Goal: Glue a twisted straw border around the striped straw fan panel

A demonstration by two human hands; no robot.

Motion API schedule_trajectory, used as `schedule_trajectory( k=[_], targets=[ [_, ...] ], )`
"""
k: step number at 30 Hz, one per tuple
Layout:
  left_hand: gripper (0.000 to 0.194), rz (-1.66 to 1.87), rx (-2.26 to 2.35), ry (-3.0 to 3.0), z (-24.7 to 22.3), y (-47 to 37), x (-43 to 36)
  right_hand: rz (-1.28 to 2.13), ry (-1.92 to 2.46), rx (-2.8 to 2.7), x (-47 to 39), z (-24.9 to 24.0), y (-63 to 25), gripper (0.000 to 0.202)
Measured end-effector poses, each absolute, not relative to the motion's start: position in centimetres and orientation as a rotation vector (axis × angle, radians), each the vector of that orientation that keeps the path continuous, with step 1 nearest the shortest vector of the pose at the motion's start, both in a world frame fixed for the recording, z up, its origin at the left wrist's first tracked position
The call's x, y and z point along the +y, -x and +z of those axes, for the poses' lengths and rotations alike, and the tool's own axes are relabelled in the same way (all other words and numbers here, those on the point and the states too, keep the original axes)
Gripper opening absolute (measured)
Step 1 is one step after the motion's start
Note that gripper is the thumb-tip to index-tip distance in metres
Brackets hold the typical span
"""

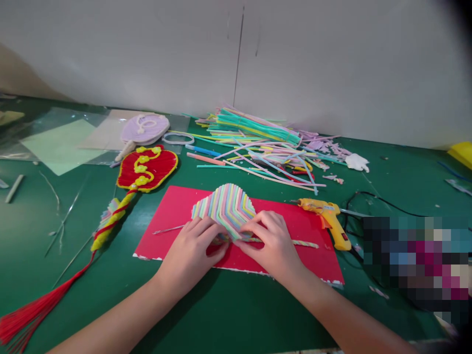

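Note:
Both hands meet at the lower tip of a pastel-striped pipe-cleaner fan piece [228,204], its rows bent into V shapes. My left hand [199,243] pinches the near left edge, thumb and fingers closed there. From the other side my right hand [271,241] pinches the same tip between thumb and index finger. A twisted pastel pipe-cleaner strip [305,244] runs under the right fingers and out to the right; its left part is hidden by the hands. Beneath everything lies a red board [162,206]. Thin metal tweezers [167,229], partly covered, stick out by the left hand.
A yellow glue gun [326,216] with a black cord lies at the board's right edge. Behind are a heap of pipe cleaners [258,128] and white scraps [357,162]. At left lie a red-and-yellow fan [147,167] with a tassel [47,305] and a lilac fan [144,129].

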State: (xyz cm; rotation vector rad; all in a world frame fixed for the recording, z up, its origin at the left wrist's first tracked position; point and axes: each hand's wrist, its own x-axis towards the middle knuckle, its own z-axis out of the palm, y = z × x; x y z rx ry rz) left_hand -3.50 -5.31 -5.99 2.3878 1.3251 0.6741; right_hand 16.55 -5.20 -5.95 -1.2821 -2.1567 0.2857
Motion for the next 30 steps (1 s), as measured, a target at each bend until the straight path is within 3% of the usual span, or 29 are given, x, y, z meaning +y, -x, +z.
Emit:
schedule_trajectory(
  k=[30],
  targets=[
    [0.006, 0.727, 1.276, -2.443, -6.2, 3.6, -5.5, 0.451, 1.166, -2.171, -4.8, -6.0, -18.4, 0.012]
  ],
)
